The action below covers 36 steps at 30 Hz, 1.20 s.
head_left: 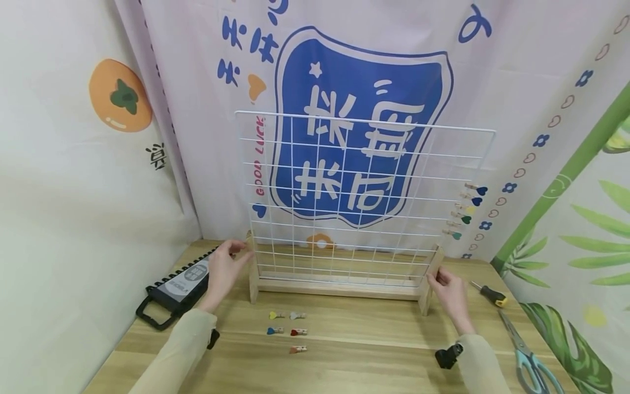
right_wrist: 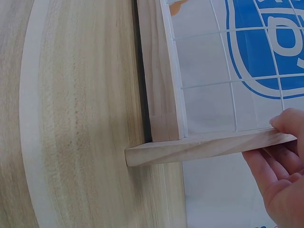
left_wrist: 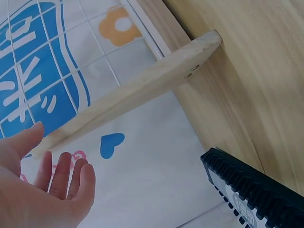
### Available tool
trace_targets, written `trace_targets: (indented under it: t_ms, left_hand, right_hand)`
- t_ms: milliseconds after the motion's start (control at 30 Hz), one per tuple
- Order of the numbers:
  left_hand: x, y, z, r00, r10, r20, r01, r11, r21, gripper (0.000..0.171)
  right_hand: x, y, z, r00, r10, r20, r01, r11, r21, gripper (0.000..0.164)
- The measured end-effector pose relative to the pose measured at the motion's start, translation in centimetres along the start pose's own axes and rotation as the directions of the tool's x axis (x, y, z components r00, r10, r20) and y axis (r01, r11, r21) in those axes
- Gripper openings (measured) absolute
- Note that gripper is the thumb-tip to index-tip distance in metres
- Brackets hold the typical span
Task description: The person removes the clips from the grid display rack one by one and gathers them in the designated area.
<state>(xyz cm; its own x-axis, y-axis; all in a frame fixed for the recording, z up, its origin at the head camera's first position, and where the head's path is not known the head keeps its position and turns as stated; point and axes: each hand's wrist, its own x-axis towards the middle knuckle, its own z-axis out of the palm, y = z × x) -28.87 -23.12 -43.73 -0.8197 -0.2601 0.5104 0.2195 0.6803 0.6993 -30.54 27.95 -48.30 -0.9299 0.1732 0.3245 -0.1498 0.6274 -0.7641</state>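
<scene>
A white wire grid panel stands upright in a wooden stand on the table. My right hand pinches the stand's right side post near its upper end, thumb on one face and fingers on the other. By the top of the left side post is my left hand, its fingers spread and loosely bent, with the thumb apart from them. Several small heart clothespins hang along the grid's right edge. More heart clothespins lie on the table in front of the stand.
To the left lies a black-handled saw-like tool with a toothed edge and printed label. On the right are a screwdriver and blue-handled scissors. A printed cloth hangs behind the grid.
</scene>
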Motion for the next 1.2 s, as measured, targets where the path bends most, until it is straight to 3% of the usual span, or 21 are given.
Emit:
trace_targets:
  t_ms: [167,300,400,500,733,1000,1200]
  left_hand:
    - [0.6,-0.2,-0.1,0.997,-0.052,0.052,0.054,0.998,-0.039,0.034]
    - [1.1,-0.8,0.4,0.987,-0.063,0.145,0.073,0.995,-0.061,0.048]
    - [1.5,-1.3,1.1,0.973,-0.060,0.224,0.071,0.997,-0.039,0.059]
    - [1.5,-1.7,1.7,0.961,-0.062,0.268,0.061,0.998,0.010,0.054]
    - [0.9,-1.9,2.3,0.971,-0.072,0.228,0.062,0.997,0.052,0.027]
    - [0.5,-2.4,2.6,0.973,-0.052,0.223,0.052,0.999,0.007,0.028]
    - [0.1,-2.8,3.0,0.984,-0.055,0.171,0.051,0.998,0.029,0.015]
  right_hand:
    - [0.1,0.0,-0.1,1.000,-0.004,0.014,0.004,1.000,0.013,0.034]
    - [0.2,0.0,-0.1,1.000,-0.007,0.017,0.006,1.000,0.014,0.032]
    - [0.2,0.0,0.0,1.000,0.003,0.019,-0.003,1.000,0.007,0.032]
    - [0.1,-0.1,0.0,0.999,0.023,0.028,-0.023,1.000,0.000,0.034]
    - [0.0,-0.2,0.1,0.998,0.041,0.036,-0.041,0.999,-0.004,0.036]
    - [0.1,-0.1,0.1,0.999,0.030,0.021,-0.030,1.000,0.003,0.034]
    - [0.1,0.0,0.0,1.000,0.017,0.012,-0.017,1.000,-0.003,0.031]
